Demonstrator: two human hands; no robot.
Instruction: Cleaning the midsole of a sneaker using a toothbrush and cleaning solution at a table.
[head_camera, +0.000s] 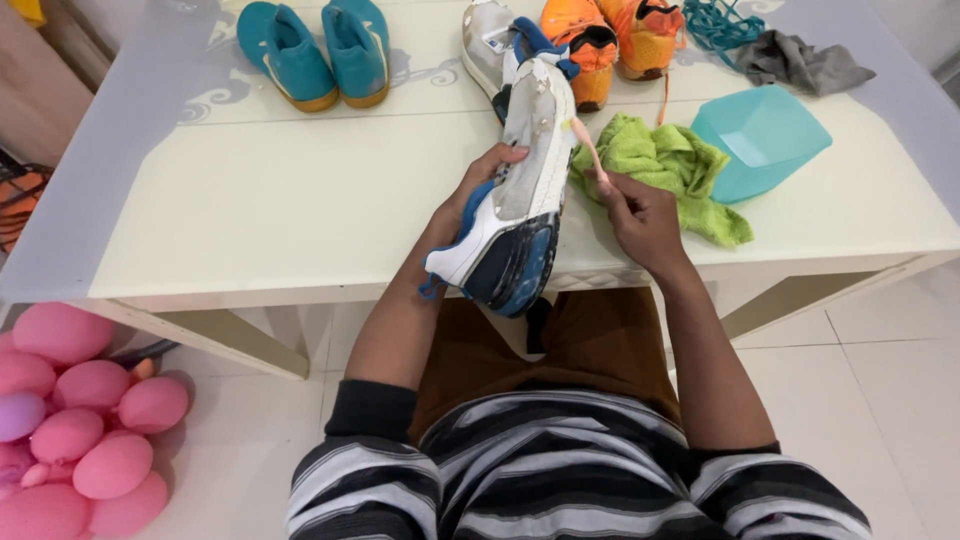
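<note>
My left hand (468, 200) grips a dirty white and blue sneaker (520, 170) around its middle, sole side turned toward me, heel nearest my body. My right hand (635, 215) holds a thin pink toothbrush (587, 148) whose head touches the right edge of the shoe's sole. Both hands hover over the near edge of the white table (300, 200). A crumpled green cloth (670, 165) lies just beyond my right hand.
A teal plastic bowl (760, 135) sits to the right of the cloth. At the table's far side stand a pair of teal shoes (315, 50), another white shoe (485, 45), orange shoes (610, 45), teal laces (715, 25) and a grey rag (805, 62). Pink balloons (75, 420) crowd the floor at left.
</note>
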